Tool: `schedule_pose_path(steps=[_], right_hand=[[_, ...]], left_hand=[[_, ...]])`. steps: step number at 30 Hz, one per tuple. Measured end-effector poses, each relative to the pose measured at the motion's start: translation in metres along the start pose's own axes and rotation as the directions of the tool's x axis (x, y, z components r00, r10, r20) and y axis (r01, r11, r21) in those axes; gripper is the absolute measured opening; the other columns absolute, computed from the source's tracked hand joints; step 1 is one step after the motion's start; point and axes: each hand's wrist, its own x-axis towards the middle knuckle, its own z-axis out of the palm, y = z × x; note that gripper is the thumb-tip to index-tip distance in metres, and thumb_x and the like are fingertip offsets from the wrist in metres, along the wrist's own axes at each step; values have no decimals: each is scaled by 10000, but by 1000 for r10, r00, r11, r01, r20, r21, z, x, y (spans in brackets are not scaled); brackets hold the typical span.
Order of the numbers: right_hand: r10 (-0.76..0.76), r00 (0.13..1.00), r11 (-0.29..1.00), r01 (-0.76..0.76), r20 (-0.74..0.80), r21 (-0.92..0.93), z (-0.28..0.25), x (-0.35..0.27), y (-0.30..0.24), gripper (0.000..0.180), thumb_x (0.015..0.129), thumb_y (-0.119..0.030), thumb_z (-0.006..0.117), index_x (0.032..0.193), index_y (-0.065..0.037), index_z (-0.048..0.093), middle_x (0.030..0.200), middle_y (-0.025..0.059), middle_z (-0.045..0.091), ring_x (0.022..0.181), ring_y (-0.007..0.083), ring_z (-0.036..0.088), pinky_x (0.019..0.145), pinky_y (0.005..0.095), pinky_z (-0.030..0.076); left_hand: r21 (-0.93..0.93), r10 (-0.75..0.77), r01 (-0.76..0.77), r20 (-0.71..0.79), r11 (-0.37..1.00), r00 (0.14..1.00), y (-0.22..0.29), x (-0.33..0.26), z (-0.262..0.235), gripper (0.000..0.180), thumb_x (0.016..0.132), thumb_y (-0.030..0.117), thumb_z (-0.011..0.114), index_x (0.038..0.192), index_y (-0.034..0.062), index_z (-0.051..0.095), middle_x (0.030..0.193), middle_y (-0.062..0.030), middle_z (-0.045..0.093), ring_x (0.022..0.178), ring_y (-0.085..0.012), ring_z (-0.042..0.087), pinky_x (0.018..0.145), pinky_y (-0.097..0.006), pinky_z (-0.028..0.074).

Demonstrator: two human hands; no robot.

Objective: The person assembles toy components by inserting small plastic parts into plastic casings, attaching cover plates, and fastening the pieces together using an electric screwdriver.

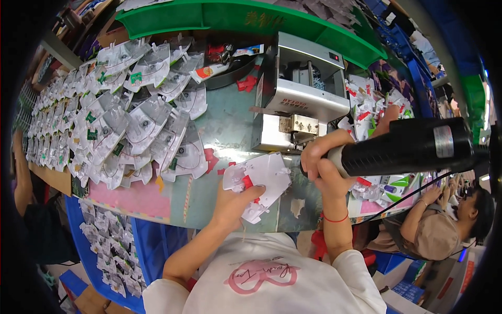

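Note:
My left hand (231, 205) grips a white plastic shell (271, 178) over the front of the bench, its thumb lying on the shell's inner side. A red plastic piece (247, 181) sits in that shell near the thumb. To the right, my right hand (329, 165) is wrapped round the front end of a black electric screwdriver (408, 149), which lies nearly level. Its tip is hidden by my fingers, close to the brass-coloured front block of a silver screw feeder (308, 97). Shell and screwdriver are apart.
Rows of white shells with green circuit boards (141, 120) cover the left of the bench. More shells with red pieces (366, 112) lie at the right. A green tray (225, 18) runs along the back. A blue crate (146, 246) stands below left. A co-worker (431, 225) sits at right.

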Motion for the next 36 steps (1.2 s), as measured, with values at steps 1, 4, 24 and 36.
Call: schedule_pose_path(steps=[1,4,24,36], right_hand=[[-8,998,996,3,55,86,0,-2,0,113,729,30,544,842,37,541,599,57,533,464,85,489,439,189,382],[-4,997,997,-2,74,72,4,-8,0,141,751,-80,599,812,12,512,559,49,508,436,99,462,430,215,376],[-44,919,980,-36,391,194,3,-5,-22,166,645,-58,711,665,-52,546,570,67,546,516,204,539,482,287,416],[-257,966,961,257,10,-104,-15,18,9,93,753,7,570,813,28,502,703,102,548,526,115,516,472,206,414]], left_hand=[[2,2,-2,9,1000,1000,2,-1,3,384,664,-59,612,1031,-16,507,894,-95,593,761,-164,598,650,-280,492],[-1,7,-7,18,1000,1000,5,-3,7,384,664,-59,611,1031,-19,507,896,-96,593,764,-163,598,650,-279,492],[101,-129,112,178,989,975,31,-13,14,417,630,-51,641,1027,-22,518,907,-93,604,759,-150,602,661,-275,494],[159,-122,99,140,982,983,10,-3,2,454,635,-77,619,1071,-39,499,960,-122,594,832,-190,604,702,-301,503]])
